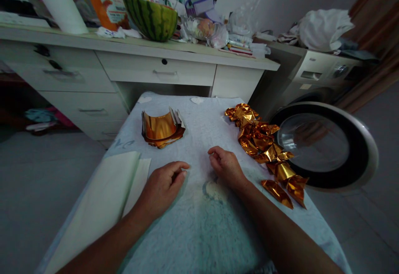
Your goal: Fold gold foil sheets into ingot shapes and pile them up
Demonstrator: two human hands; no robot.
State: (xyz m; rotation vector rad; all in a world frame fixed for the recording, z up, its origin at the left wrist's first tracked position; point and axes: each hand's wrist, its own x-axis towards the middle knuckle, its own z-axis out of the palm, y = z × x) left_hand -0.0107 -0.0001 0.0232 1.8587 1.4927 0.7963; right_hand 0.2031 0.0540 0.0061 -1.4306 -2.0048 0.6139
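My left hand point(165, 187) rests above the cloth-covered table, fingers loosely bent, a small gap between thumb and forefinger, and nothing visible in it. Opposite it, my right hand point(226, 167) is half curled with the forefinger reaching out, also without anything visible in it. Ahead of the left hand lies a curved stack of gold foil sheets point(160, 128) with silvery edges. To the right of my right hand stretches a heap of folded, crumpled gold foil pieces point(258, 137). One foil piece point(277, 193) lies at its near end. Neither hand touches the foil.
A folded pale sheet point(102, 199) lies along the table's left side. Close by on the right stands the open round door point(361, 141) of a washing machine point(324, 72). Behind the table, a white counter point(187, 49) carries a cut watermelon point(152, 18), bags and papers.
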